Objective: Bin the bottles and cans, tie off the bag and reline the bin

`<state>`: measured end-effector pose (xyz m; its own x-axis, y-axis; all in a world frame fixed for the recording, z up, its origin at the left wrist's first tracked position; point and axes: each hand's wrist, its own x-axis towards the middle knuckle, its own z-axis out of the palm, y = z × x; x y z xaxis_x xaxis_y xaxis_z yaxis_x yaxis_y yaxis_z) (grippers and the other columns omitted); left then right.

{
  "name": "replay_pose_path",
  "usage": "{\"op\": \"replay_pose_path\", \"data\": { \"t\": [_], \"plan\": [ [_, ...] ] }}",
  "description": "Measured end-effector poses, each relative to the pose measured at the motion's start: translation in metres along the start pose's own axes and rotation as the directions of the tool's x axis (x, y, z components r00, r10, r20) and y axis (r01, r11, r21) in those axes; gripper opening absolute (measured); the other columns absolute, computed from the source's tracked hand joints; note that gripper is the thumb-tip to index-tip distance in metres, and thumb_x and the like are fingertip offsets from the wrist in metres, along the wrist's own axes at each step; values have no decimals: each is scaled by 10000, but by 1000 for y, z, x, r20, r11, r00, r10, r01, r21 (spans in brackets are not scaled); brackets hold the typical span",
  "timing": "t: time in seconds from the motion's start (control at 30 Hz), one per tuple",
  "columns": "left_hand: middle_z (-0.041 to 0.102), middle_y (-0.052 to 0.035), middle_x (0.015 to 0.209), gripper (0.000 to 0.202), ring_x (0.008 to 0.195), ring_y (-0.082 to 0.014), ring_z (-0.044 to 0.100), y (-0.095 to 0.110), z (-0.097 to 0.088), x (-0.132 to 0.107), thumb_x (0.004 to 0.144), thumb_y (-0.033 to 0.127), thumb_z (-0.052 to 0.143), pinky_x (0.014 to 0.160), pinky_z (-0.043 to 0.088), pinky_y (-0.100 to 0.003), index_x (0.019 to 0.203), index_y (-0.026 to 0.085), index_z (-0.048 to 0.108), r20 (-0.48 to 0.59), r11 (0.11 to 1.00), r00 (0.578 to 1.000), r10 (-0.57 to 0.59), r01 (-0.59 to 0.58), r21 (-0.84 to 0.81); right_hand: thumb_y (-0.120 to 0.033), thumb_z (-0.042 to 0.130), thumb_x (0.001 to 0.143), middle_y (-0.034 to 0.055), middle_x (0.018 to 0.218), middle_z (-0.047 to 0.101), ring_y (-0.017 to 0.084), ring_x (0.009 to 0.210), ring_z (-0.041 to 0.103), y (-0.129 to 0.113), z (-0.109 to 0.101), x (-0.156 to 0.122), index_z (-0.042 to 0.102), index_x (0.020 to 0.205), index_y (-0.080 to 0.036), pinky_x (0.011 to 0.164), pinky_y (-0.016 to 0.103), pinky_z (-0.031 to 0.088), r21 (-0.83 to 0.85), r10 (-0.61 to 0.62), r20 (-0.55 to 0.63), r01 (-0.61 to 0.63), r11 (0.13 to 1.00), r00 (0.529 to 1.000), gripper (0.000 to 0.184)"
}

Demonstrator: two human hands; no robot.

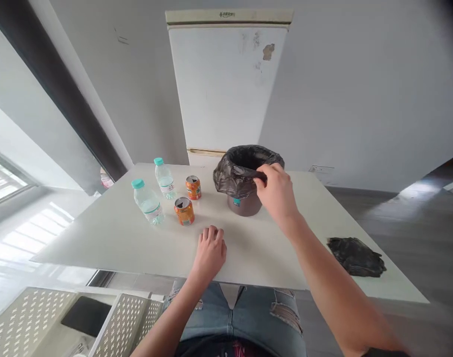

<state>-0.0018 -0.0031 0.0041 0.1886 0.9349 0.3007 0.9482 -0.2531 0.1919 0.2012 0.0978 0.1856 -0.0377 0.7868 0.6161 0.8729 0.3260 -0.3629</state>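
My right hand [277, 191] pinches the rim of a black garbage bag [234, 181] between thumb and fingers. The bag lines a dark brown trash bin [245, 206] and hangs over its top edge; the inside is too dark to make out. On the tabletop near the front edge, my left hand [211, 251] rests with its fingers curled in and nothing visible in them. Two opened orange drink cans [184, 211] stand upright between that hand and two clear plastic bottles [148, 203] with teal caps.
A folded black plastic bag [356, 256] lies at the right end of the white table [111, 238]. Behind the table stands a white refrigerator [226, 89]. At the lower left, a perforated plastic basket [118, 322] sits below table height, with a dark flat object [86, 316] beside it.
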Motion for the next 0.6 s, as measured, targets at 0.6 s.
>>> {"op": "replay_pose_path", "data": {
  "t": [0.6],
  "plan": [
    [625, -12, 617, 306, 558, -219, 610, 184, 63, 8, 687, 188, 794, 557, 505, -374, 502, 266, 563, 450, 419, 5, 893, -375, -827, -224, 630, 911, 186, 1396, 561, 218, 731, 676, -43, -26, -20, 461, 1524, -216, 539, 360, 481, -203, -86, 97, 104, 974, 992, 636]
  ]
}}
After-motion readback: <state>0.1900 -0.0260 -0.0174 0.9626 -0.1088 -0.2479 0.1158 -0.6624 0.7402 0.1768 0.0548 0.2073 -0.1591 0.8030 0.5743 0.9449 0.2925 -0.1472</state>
